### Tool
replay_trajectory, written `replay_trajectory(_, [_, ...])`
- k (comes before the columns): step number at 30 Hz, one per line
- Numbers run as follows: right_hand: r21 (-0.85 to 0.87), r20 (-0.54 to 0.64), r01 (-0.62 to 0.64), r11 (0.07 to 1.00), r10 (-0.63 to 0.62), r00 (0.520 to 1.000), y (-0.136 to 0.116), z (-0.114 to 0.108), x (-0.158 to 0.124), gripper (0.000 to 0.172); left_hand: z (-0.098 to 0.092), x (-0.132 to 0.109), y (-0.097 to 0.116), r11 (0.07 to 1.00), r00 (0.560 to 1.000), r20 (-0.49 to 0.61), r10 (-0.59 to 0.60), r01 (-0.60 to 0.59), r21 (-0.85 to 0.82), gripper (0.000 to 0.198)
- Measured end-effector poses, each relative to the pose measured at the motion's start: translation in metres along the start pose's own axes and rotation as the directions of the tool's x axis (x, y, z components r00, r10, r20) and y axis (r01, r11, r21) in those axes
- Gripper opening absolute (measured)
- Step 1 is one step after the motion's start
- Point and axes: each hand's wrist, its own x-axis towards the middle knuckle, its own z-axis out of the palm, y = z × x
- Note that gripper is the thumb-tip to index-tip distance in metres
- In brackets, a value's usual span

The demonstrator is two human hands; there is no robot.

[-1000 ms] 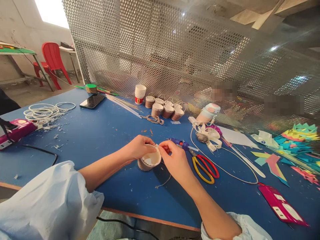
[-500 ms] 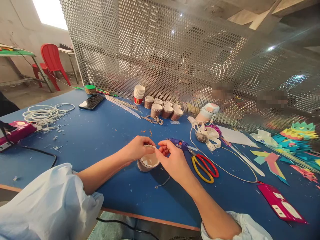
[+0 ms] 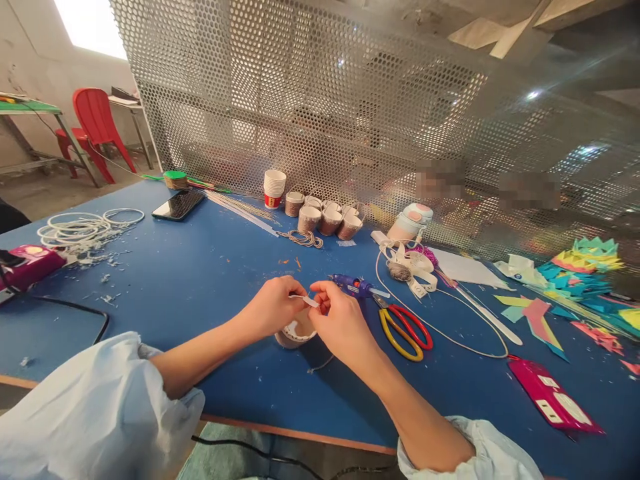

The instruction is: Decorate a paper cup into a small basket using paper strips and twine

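Observation:
Over a short white cup (image 3: 291, 339), both of my hands are close together, pinching a narrow white strip (image 3: 311, 302). My left hand (image 3: 276, 303) is closed on the strip's left end. On its right end, the fingers of my right hand (image 3: 340, 317) are closed too. I cannot tell whether the strip is joined to the cup; my fingers hide part of the rim. A thin strand of twine (image 3: 321, 366) lies beside the cup. Just beyond my right hand rest a blue glue gun (image 3: 354, 285) and scissors (image 3: 407, 330) with red and yellow handles.
Several twine-wrapped cups (image 3: 330, 219) and a stack of paper cups (image 3: 275, 187) stand at the back. A phone (image 3: 179, 205) and coiled white cord (image 3: 80, 227) lie left. At right are a bottle (image 3: 410, 225), a pink power strip (image 3: 555, 397) and coloured paper (image 3: 535, 320). A perforated screen (image 3: 300, 87) stands behind.
My hands have risen slightly from the cup's rim, and the white strip now shows between my fingertips. The whole view has shifted a little; the cup remains in place on the table.

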Motion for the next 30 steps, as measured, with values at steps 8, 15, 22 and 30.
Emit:
replay_trajectory(8, [0.18,0.143,-0.11,0.978,0.085,0.986,-0.003,-0.013,0.002,0.031,-0.005,-0.001,0.001,0.984,0.988,0.089,-0.126,0.136,-0.117,0.025])
replay_trajectory(15, [0.135,0.159,-0.038,0.99,0.016,0.987,-0.005,-0.016,-0.004,0.027,-0.009,-0.004,0.004,0.967,0.981,0.132,-0.14,0.165,-0.194,0.026])
replay_trajectory(22, [0.154,0.02,0.029,0.988,-0.032,0.999,0.002,-0.009,-0.003,0.011,-0.007,-0.005,0.004,0.977,0.986,0.124,-0.115,0.135,-0.163,0.015])
replay_trajectory(30, [0.144,0.091,-0.05,0.988,0.037,0.995,-0.001,-0.014,0.0,0.011,-0.004,-0.003,-0.006,0.989,0.999,0.037,0.029,-0.024,-0.149,0.006])
